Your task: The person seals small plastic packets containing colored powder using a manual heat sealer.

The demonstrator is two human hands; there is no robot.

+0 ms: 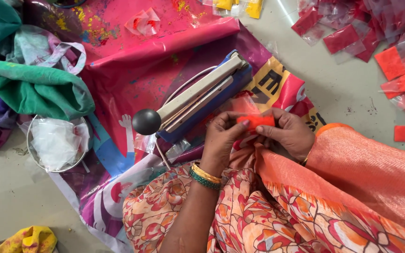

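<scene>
My left hand and my right hand together pinch a small clear packet of orange powder just above my lap. The packet's open plastic top points toward a blue and cream heat sealer that lies right in front of my hands, its arm raised and its black round knob at the left end. Gold and green bangles sit on my left wrist. The sealer rests on a pink printed plastic sheet.
Several sealed red and orange powder packets lie scattered at the upper right on the grey floor. A metal bowl of clear empty bags sits left, below green and purple cloth bags. Yellow packets lie at the top.
</scene>
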